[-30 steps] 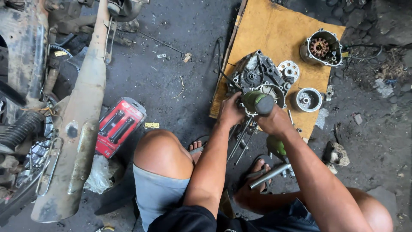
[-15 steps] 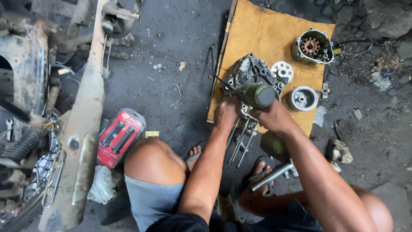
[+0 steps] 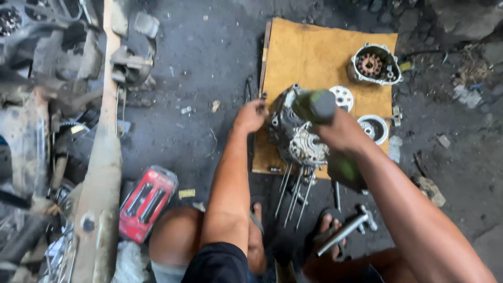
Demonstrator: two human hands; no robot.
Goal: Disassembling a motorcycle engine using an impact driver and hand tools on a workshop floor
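An engine block [image 3: 293, 133], long studs jutting toward the person, is seen on a yellow board [image 3: 314, 57] laid on the floor. A green-handled tool [image 3: 314, 106] is gripped in the closed right hand [image 3: 340, 131]; the block's edge is pinched by the left hand [image 3: 250, 115]. Already stripped off, it appears: a round cover [image 3: 373, 128], a gear [image 3: 342, 97] and a casing [image 3: 373, 65], laid beside it. The block itself looks only partly dismantled.
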